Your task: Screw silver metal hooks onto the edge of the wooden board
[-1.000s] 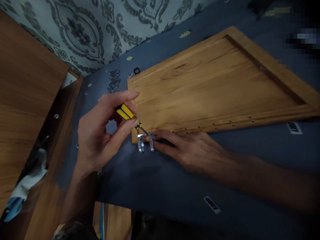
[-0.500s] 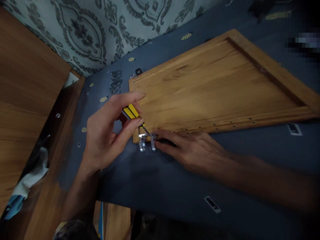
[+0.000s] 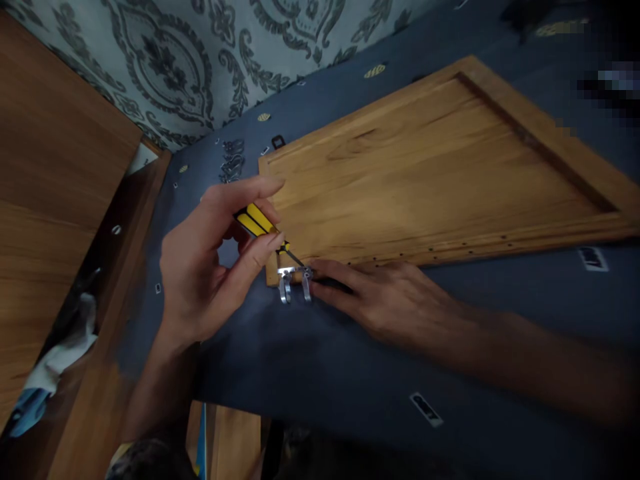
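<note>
My left hand (image 3: 205, 260) is closed around a yellow and black screwdriver (image 3: 256, 220). The slim shaft slants down to the right, its tip at the silver metal bracket (image 3: 295, 272) on the panel's near left corner. Two curved prongs of the bracket hang over the edge of the wooden panel (image 3: 425, 167). From the right, my right hand (image 3: 390, 293) pinches the bracket's right end between thumb and finger, its other fingers folded. The exact contact of the screwdriver tip is too small to make out.
Several metal hooks (image 3: 233, 160) lie on the dark blue cloth (image 3: 325, 387) beyond my left hand. A small dark loop (image 3: 278, 141) sits at the panel's far edge. Brown wooden furniture (image 3: 55, 160) stands at left, and a patterned wall (image 3: 165, 67) rises behind.
The screwdriver handle has tilted lower and to the left, and my left hand has shifted slightly left with it. My right hand stays at the bracket.
</note>
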Action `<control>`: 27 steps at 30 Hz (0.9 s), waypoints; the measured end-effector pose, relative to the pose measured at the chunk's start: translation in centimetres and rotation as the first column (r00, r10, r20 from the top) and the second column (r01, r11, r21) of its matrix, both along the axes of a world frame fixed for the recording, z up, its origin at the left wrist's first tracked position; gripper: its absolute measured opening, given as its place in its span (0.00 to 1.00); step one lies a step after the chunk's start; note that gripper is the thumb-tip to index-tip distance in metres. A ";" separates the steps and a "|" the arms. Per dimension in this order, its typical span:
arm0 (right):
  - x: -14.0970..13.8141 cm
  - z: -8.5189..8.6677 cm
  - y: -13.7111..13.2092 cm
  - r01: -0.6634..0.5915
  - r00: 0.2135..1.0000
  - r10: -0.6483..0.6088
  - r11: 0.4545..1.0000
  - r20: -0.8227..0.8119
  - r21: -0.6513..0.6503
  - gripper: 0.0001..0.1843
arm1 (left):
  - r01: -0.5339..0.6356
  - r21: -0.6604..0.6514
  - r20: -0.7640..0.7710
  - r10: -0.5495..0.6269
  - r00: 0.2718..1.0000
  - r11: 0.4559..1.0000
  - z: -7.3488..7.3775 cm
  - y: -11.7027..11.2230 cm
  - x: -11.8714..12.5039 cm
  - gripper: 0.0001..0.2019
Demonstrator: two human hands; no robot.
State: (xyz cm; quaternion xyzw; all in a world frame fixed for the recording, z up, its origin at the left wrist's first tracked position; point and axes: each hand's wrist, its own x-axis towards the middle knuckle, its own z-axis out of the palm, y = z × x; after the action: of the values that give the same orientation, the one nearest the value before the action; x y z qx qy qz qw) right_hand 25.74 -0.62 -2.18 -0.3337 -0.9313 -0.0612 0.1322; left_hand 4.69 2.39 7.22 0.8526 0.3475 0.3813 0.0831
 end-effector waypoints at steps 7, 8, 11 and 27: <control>0.1 -0.2 0.0 0.000 1.000 0.000 1.000 0.018 0.004 0.22 | 0.008 -0.036 -0.018 -0.008 1.000 0.999 0.1 -0.3 0.1 0.21; 0.1 -0.4 0.0 -0.004 1.000 0.004 1.000 0.004 0.014 0.22 | 0.007 -0.047 -0.019 -0.008 1.000 0.999 0.1 -0.3 0.1 0.21; 0.2 -0.8 0.0 -0.002 0.999 0.004 0.999 -0.054 0.044 0.21 | 0.007 -0.041 -0.017 -0.008 1.000 0.999 0.1 -0.2 0.1 0.21; 0.1 -0.8 0.0 -0.004 0.996 0.010 0.998 -0.094 0.065 0.20 | 0.008 -0.044 -0.028 -0.009 1.000 0.999 0.4 -0.5 0.1 0.22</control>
State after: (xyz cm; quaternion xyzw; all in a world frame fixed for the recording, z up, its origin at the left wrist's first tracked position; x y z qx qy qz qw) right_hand 25.87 -0.58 -2.99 -0.3286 -0.9227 -0.0753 0.1870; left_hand 4.76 1.90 7.64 0.8574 0.3533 0.3609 0.0986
